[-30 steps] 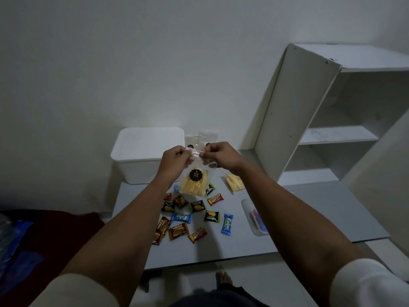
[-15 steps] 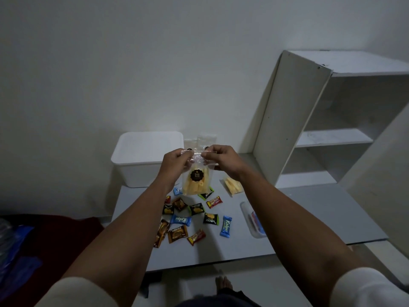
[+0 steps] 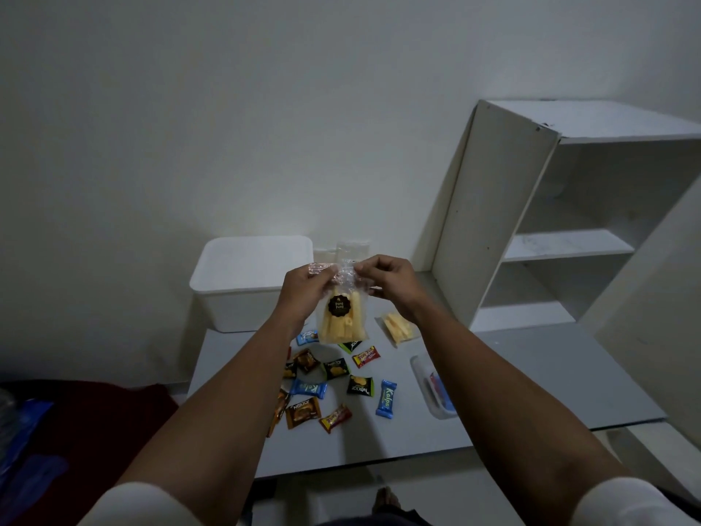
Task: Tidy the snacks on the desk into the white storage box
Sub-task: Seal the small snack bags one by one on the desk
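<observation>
Head view: left hand point(image 3: 303, 288) and right hand point(image 3: 387, 280) pinch a clear snack bag point(image 3: 342, 317) (yellow sticks, dark round label).

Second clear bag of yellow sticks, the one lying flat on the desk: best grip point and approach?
Judging from the head view: take the clear bag of yellow sticks by its far, emptier plastic end, coming from above with a thumb-and-finger pinch. It lies flat on the desk, apart from the small wrapped snacks, so there is little edge to get under; pinching the loose film likely avoids crushing the sticks.

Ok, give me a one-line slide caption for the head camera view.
Both hands pinch a clear bag of yellow sticks above wrapped snacks beside the white box.
</observation>
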`<control>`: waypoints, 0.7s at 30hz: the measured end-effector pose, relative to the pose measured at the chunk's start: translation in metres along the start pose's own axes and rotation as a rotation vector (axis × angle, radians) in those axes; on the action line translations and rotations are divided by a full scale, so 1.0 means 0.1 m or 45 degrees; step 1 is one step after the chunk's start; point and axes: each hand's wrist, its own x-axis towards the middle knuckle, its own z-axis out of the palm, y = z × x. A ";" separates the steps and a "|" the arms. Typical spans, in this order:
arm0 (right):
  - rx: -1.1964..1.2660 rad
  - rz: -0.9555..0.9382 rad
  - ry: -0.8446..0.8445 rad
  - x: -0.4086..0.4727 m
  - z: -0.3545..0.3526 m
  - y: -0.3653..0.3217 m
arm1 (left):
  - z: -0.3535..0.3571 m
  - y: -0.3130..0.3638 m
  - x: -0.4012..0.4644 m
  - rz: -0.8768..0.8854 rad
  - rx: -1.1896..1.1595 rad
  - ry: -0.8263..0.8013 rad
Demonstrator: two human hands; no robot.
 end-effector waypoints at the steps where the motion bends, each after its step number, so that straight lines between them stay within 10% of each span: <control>1: 0.023 0.014 0.009 0.00 -0.02 0.00 | 0.00 0.00 0.01 -0.004 -0.009 0.003; 21: 0.039 0.027 0.030 -0.04 -0.09 0.08 | 0.17 0.06 0.02 0.131 0.209 -0.010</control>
